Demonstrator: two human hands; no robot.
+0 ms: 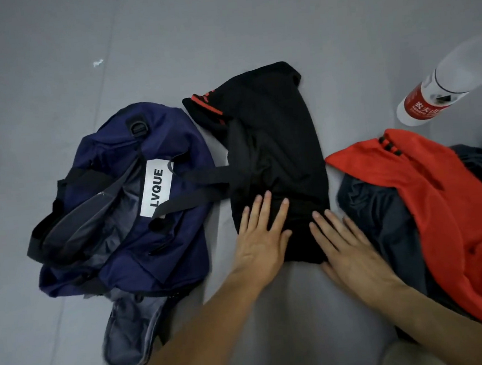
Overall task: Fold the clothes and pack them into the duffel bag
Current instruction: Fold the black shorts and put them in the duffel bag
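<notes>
The packing is at an early stage, as far as can be judged: the navy duffel bag [107, 154] lies slumped and unzipped with only its grey lining showing, and no garment can be seen inside it. One piece is partly folded. The black garment [273, 138], with red trim at its far end, is drawn into a long narrow shape beside the bag, and one of the bag's black straps [203, 174] lies across its edge. The left hand [261, 239] and the right hand [349, 245] both lie flat on the garment's near end with fingers straight, so neither grip is closed on anything; they press the cloth down. It probably still needs folding shorter before it goes in. Beyond the right hand a heap waits unfolded: a red garment [448, 206] draped over a dark grey-blue one [377, 207]. Everything rests on a plain grey floor [45, 54] crossed by faint seams; none of its edges or corners shows. A water bottle [445, 83] with a red label stands beyond the heap, and a small white scrap [98, 62] lies beyond the bag. Nothing more of the room is visible.
</notes>
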